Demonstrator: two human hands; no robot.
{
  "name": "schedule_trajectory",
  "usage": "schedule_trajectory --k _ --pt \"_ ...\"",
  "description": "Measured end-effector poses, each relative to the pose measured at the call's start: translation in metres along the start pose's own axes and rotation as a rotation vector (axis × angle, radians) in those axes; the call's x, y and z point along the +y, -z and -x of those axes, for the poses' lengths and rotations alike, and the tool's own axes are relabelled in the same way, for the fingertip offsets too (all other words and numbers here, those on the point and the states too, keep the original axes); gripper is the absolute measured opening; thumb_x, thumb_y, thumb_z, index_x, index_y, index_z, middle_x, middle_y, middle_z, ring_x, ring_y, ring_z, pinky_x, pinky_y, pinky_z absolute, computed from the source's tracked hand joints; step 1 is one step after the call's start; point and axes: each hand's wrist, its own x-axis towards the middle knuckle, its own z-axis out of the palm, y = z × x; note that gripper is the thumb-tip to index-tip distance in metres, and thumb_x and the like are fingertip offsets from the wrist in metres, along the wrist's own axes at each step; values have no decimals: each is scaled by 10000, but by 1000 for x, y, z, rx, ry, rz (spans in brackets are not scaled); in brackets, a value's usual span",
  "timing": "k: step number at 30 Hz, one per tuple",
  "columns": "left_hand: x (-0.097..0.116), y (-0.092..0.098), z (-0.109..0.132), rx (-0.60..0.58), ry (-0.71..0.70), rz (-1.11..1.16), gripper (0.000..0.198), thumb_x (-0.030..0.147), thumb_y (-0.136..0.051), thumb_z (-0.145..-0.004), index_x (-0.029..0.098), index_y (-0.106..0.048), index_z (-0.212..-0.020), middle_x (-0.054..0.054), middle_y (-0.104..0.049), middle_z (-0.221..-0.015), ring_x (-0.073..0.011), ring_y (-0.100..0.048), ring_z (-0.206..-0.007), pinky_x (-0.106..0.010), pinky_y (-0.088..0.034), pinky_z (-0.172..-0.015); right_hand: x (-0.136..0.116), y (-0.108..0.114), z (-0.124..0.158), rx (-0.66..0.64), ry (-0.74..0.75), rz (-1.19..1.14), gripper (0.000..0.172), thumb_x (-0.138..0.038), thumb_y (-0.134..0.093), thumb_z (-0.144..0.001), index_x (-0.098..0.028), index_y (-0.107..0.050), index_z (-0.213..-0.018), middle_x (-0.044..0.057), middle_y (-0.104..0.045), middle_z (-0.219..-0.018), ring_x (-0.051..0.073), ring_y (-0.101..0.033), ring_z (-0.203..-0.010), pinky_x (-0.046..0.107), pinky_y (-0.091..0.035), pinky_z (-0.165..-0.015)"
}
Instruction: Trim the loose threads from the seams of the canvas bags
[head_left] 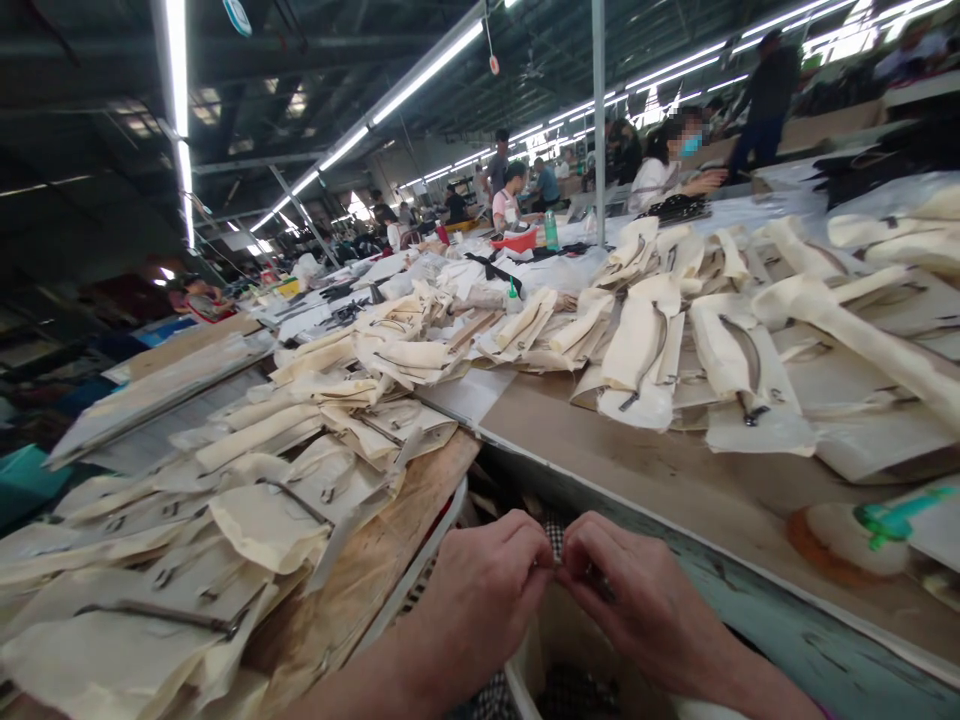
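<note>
Long ceiling lights point(427, 75) run the length of a busy workshop, above worktops spread with cream cloth pieces. In the foreground, the left hand point(495, 585) and right hand point(637, 590) meet nearly fingertip to fingertip, each closed in a pinch on what appears to be a small piece point(556, 564) caught between them. Curled fingers cover most of it; what it is, which way it points and how its long axis runs cannot be told. Held from both sides, it is probably being kept steady.

Below the hands is a white basket point(417, 566), set in the gap between two worktops, likely to be within easy reach; checked cloth point(553, 532) shows behind the fingertips. To the left, a wooden board point(382, 555) carries overlapping cream pieces point(255, 520), perhaps layered to save room. A dark strip point(165, 612) on the nearest lies roughly crosswise to the person.

To the right, a brown tabletop point(585, 430) bears a row of folded cream bundles point(634, 345), most of the nearer ones with their long axis pointing away from the person, as if lined up for picking. A container with a green spout point(832, 540) sits near the right forearm. Farther back, beyond a metal post point(598, 120), a person in a white top point(651, 182) sits among other workers.
</note>
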Motion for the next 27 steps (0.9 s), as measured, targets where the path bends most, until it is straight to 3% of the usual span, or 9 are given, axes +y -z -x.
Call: schedule_trajectory --k 6,13,17,22,27 --pt "4 -1 4 -71 -30 -213 161 66 -468 -905 170 -575 -844 -13 -609 -836 -174 -608 -724 -288 -424 -622 -1 -2 1 -14 -9 4 177 -37 -437 -838 -213 -418 -842 2 -555 -799 139 -516 -664 233 -365 -581" --pt "8 4 -7 -147 33 -266 107 89 -529 -858 176 -589 -841 -2 -619 -825 -181 -607 -736 -296 -416 -623 -1 -6 1 42 -20 26 138 -76 -473 -863 -207 -449 -827 0 -557 -765 145 -530 -641 245 -370 -560" --pt "11 8 -11 -214 31 -303 96 89 -521 -844 166 -580 -845 -7 -611 -837 -182 -599 -744 -301 -426 -631 -1 -5 2 18 -72 19 94 -113 -503 -894 -191 -550 -916 25 -615 -804 172 -598 -692 262 -430 -590" --pt "11 12 -11 -260 -73 -406 108 82 -495 -849 164 -561 -875 -20 -599 -851 -187 -580 -717 -304 -427 -597 -1 -2 0 -21 -39 -10 178 -143 -483 -939 -173 -658 -945 65 -666 -842 188 -647 -733 268 -485 -635" --pt "4 8 -7 -212 -226 -516 152 28 -482 -830 172 -532 -820 -17 -567 -792 -190 -546 -672 -300 -384 -529 -3 -1 -4 -56 -11 23 226 -146 -455 -945 -153 -676 -898 78 -667 -824 194 -648 -711 273 -471 -617"
